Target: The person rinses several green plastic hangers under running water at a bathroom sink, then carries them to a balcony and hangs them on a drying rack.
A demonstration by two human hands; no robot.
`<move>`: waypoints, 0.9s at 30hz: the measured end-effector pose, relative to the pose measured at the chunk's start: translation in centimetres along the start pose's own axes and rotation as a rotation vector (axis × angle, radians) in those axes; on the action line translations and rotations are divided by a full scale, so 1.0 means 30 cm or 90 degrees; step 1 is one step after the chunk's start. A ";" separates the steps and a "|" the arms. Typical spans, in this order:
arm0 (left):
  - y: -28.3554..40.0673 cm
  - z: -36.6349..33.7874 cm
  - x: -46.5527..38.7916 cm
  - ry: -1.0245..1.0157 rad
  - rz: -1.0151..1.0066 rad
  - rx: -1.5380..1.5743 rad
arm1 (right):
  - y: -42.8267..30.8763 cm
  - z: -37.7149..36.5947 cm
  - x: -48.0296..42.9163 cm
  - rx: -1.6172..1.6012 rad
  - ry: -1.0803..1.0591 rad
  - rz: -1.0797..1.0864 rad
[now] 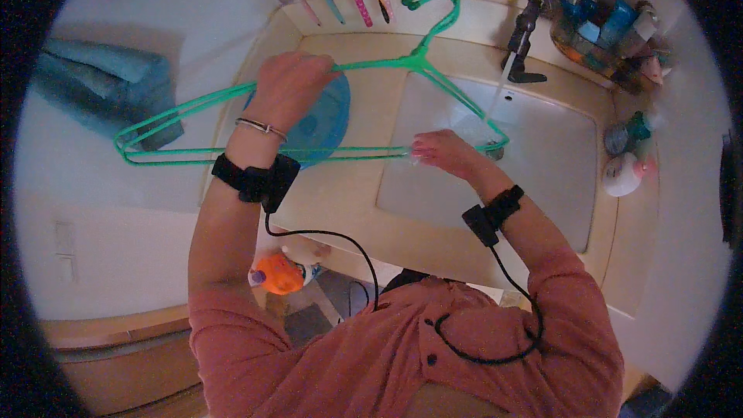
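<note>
Two green clothes hangers [413, 62] lie together over the counter and sink, their hooks toward the back wall. My left hand [296, 86] is closed around their upper arms, left of the hooks. At the lower bars is my right hand [442, 152], its fingers closed on them near the right corner, with something small and whitish at the fingertips that I cannot make out. Water runs from the dark faucet [523, 40] into the white sink basin [540, 186], behind the hangers' right end. Partly hidden beneath my left hand and the hangers is a blue round basin [328, 119].
Toothbrushes [360, 6] hang in holders at the back. A basket of bottles [572, 49] stands back right, and a white pump bottle [622, 174] at the right edge. Blue-green cloth [122, 81] lies at left. An orange container [281, 274] is below the counter's front.
</note>
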State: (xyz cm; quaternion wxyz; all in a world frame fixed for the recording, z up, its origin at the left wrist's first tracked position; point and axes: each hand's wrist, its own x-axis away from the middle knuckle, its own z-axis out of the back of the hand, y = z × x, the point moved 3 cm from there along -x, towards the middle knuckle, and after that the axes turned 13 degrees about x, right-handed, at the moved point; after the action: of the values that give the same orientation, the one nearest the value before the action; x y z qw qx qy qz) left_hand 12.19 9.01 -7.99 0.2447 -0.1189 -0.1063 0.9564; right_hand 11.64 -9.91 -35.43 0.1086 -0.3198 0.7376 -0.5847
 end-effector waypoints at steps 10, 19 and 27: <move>0.111 0.096 -0.012 0.011 -0.046 0.039 | 0.147 -0.077 0.047 -0.133 0.129 -0.266; 0.209 0.174 0.027 0.007 -0.064 0.033 | 0.183 -0.357 -0.083 -0.387 0.203 -0.078; 0.234 0.155 0.106 -0.073 -0.060 0.029 | 0.146 -0.188 -0.037 -0.413 0.351 0.003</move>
State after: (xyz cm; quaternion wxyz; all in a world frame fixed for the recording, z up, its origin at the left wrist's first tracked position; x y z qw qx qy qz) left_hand 5.09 3.88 -5.96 0.2853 -0.0535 -0.1035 0.9513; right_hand 7.97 -4.30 -38.10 -0.1974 -0.1671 0.8855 -0.3860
